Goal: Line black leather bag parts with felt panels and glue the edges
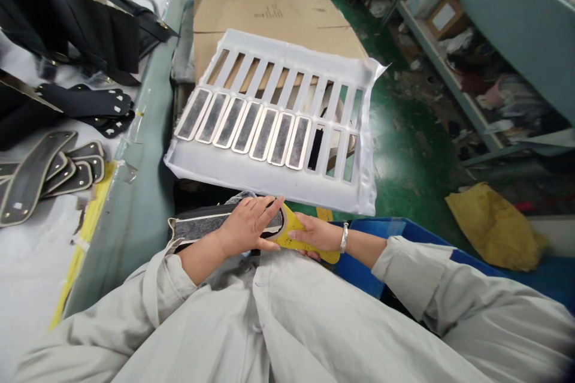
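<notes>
My left hand (249, 224) rests over a dark grey strip with pale edging (197, 228), its thumb along the near side and its fingers along the far side. The strip's rounded right end meets a yellow flat piece (291, 228) at my fingertips. My right hand (317, 233) is closed around that yellow piece, its thumb on top. Just beyond both hands, a white slotted tray (269, 176) bears several grey panels with pale borders (248, 126) in its near row. The underside of the strip and part of the yellow piece are hidden.
The tray lies partly on a cardboard box (278, 14). At left, a table (27, 275) holds black pieces (90, 29) and edged straps (38, 173). A blue bin (404, 233) stands to the right, near a yellow sack (494, 227) and a shelf (449, 71).
</notes>
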The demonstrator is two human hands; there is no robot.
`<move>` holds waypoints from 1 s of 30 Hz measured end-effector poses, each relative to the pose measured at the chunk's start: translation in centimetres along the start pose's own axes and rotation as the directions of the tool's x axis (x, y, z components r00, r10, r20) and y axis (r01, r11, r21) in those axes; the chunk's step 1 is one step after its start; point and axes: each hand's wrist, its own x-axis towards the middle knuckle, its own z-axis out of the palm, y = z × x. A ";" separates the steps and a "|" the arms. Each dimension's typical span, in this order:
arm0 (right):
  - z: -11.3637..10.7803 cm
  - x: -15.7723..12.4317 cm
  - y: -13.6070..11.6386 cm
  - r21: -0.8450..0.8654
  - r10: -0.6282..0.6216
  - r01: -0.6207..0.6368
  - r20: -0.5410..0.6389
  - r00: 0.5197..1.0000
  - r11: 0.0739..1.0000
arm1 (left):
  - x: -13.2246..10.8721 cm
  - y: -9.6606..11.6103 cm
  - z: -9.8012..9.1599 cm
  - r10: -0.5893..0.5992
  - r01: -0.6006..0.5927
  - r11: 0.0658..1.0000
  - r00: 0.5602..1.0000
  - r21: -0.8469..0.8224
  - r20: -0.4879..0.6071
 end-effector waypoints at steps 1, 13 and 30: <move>0.3 0.1 0.1 0.009 -0.024 0.024 -0.022 0.999 1.000 | 0.0 0.0 0.0 -0.001 0.001 1.000 1.000 -0.004 0.002; 3.2 -2.0 0.7 0.173 -0.208 0.349 -0.541 0.815 0.921 | 0.0 1.6 -0.6 -0.213 0.211 0.976 0.976 0.047 0.046; 4.5 6.5 -2.7 0.004 -0.213 0.612 -0.935 0.283 0.791 | -0.3 1.5 -1.1 -0.309 0.309 0.951 0.948 0.003 0.071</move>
